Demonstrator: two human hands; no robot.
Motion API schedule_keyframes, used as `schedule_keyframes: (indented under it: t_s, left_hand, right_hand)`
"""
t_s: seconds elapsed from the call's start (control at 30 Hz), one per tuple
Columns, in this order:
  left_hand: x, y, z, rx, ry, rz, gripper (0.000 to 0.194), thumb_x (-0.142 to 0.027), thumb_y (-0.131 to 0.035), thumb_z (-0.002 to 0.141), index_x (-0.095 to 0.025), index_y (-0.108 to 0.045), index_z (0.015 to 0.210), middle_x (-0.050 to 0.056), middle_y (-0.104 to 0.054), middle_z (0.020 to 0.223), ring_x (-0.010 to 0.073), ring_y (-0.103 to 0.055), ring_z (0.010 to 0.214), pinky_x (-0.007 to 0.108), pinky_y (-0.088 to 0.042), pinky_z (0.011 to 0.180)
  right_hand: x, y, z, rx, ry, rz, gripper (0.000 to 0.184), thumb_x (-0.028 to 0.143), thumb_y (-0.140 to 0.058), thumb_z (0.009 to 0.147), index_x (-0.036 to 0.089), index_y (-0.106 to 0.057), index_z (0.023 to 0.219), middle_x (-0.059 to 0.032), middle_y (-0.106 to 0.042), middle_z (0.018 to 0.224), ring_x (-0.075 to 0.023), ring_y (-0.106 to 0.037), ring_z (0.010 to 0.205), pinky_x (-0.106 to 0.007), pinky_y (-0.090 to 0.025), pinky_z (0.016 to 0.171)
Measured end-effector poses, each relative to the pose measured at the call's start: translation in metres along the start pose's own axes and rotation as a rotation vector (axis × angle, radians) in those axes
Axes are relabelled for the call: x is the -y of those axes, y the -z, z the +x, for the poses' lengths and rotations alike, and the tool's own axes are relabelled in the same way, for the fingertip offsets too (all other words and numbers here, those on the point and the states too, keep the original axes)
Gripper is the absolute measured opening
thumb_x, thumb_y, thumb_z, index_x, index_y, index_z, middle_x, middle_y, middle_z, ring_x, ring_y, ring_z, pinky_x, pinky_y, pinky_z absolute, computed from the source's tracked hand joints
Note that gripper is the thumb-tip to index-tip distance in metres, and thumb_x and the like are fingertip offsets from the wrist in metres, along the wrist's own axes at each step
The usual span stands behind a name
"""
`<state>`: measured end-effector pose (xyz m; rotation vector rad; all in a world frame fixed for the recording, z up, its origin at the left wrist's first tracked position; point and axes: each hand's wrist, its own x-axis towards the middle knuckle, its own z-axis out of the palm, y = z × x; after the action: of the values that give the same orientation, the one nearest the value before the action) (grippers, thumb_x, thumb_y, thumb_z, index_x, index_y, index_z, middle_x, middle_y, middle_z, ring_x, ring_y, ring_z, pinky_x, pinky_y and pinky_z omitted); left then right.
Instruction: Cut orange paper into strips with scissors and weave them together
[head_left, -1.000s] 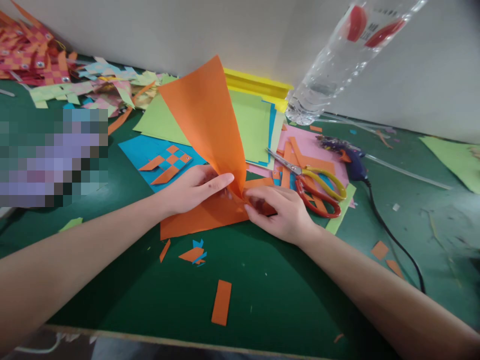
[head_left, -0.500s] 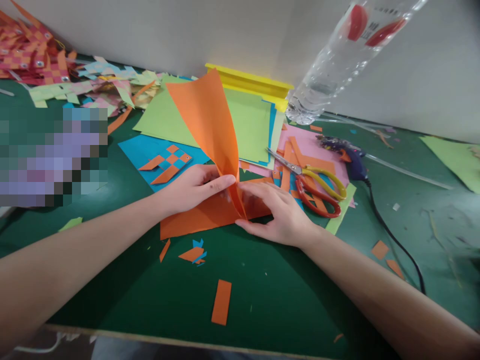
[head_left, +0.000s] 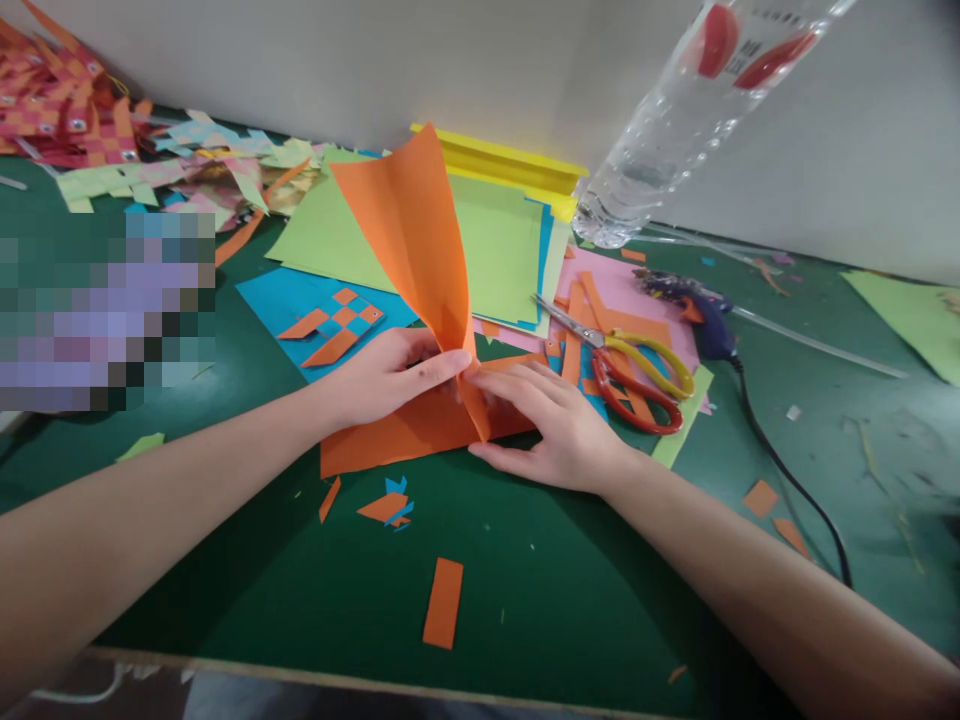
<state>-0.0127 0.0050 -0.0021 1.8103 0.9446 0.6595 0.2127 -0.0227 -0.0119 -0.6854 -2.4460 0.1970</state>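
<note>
My left hand [head_left: 394, 375] pinches a sheet of orange paper [head_left: 420, 235] between thumb and fingers; the upper part stands up and flares away from me. My right hand [head_left: 570, 430] is curled at the paper's narrow lower end, with fingertips on it and the thumb by its bottom tip. Beneath both hands lies more orange paper [head_left: 375, 440], flat on the green table [head_left: 577, 590]. Just left of my left hand, a woven orange-and-blue paper fish [head_left: 349, 322] rests on a blue sheet [head_left: 262, 300].
Scissors [head_left: 637, 375] and a corded glue gun [head_left: 709, 325] lie to the right. Green sheets [head_left: 495, 260] and a yellow holder [head_left: 502, 165] stand behind, beside a water bottle [head_left: 660, 150]. Paper scraps [head_left: 442, 603] dot the front; woven fish [head_left: 67, 110] pile up far left.
The lower end of the orange paper has closed up and turned slightly between my hands. Its top corner has risen a little. Both hands stay nearly in place.
</note>
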Motion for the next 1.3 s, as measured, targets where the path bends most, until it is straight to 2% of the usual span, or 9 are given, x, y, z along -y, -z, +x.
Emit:
schedule_keyframes:
  t_s: [0.17,0.33,0.63,0.77,0.97,1.17,1.3]
  left_hand:
    - [0.0025,0.0002,-0.0010,-0.018,0.017,0.025,0.041,-0.052,-0.047,0.093,-0.017,-0.066,0.084,0.004,-0.069,0.083,0.0194,-0.064,0.083,0.031,-0.052,0.078]
    - [0.0015,-0.0008,-0.0017,-0.021,-0.028,-0.036,0.038,-0.050,-0.047,0.094,-0.017,-0.066,0.090,0.004,-0.071,0.094,0.0191,-0.066,0.091,0.029,-0.053,0.080]
    - [-0.0018,-0.0006,-0.0004,-0.006,-0.071,0.051,0.035,-0.047,-0.048,0.093,-0.017,-0.065,0.087,0.004,-0.071,0.090,0.0198,-0.066,0.088,0.030,-0.054,0.076]
    - [-0.0008,0.0006,0.0002,0.003,-0.098,0.072,0.033,-0.047,-0.053,0.091,-0.017,-0.067,0.094,0.004,-0.071,0.094,0.0194,-0.067,0.087,0.029,-0.054,0.074]
    - [0.0017,0.0007,0.0009,0.002,-0.126,0.183,0.034,-0.047,-0.053,0.091,-0.016,-0.067,0.089,0.004,-0.071,0.089,0.0195,-0.066,0.083,0.028,-0.052,0.069]
    - [0.0016,-0.0004,0.0005,-0.035,-0.038,0.257,0.037,-0.048,-0.049,0.092,-0.016,-0.065,0.083,0.004,-0.067,0.075,0.0185,-0.064,0.073,0.027,-0.050,0.061]
    - [0.0006,-0.0001,0.0001,-0.029,-0.020,0.258,0.036,-0.047,-0.048,0.093,-0.016,-0.065,0.083,0.003,-0.064,0.069,0.0190,-0.063,0.072,0.028,-0.050,0.063]
  right_hand:
    - [0.0001,-0.0001,-0.0004,0.014,0.006,-0.003,0.048,0.037,-0.067,0.086,0.017,-0.051,0.126,-0.0132,-0.071,0.113,-0.0259,-0.068,0.102,-0.042,-0.056,0.086]
    - [0.0000,0.0003,0.0000,0.024,0.019,0.008,0.047,0.036,-0.067,0.086,0.017,-0.052,0.126,-0.0125,-0.071,0.110,-0.0248,-0.068,0.099,-0.040,-0.057,0.084]
    - [-0.0001,-0.0015,-0.0002,0.035,0.018,-0.010,0.040,0.031,-0.064,0.087,0.016,-0.054,0.122,-0.0131,-0.070,0.108,-0.0251,-0.068,0.097,-0.041,-0.057,0.082]
    - [0.0003,-0.0017,0.0007,0.032,0.025,-0.022,0.037,0.028,-0.062,0.088,0.018,-0.053,0.123,-0.0125,-0.071,0.110,-0.0246,-0.068,0.097,-0.041,-0.057,0.082]
    - [0.0003,-0.0012,0.0014,0.033,0.033,-0.033,0.032,0.027,-0.059,0.089,0.018,-0.054,0.120,-0.0123,-0.071,0.107,-0.0242,-0.068,0.095,-0.041,-0.058,0.079]
    - [0.0000,-0.0019,0.0008,0.035,0.036,-0.021,0.035,0.028,-0.059,0.090,0.015,-0.054,0.122,-0.0119,-0.071,0.105,-0.0236,-0.068,0.091,-0.040,-0.058,0.078]
    - [0.0005,-0.0010,0.0009,0.028,0.035,0.009,0.034,0.026,-0.058,0.090,0.016,-0.055,0.123,-0.0117,-0.071,0.106,-0.0233,-0.068,0.094,-0.039,-0.057,0.079]
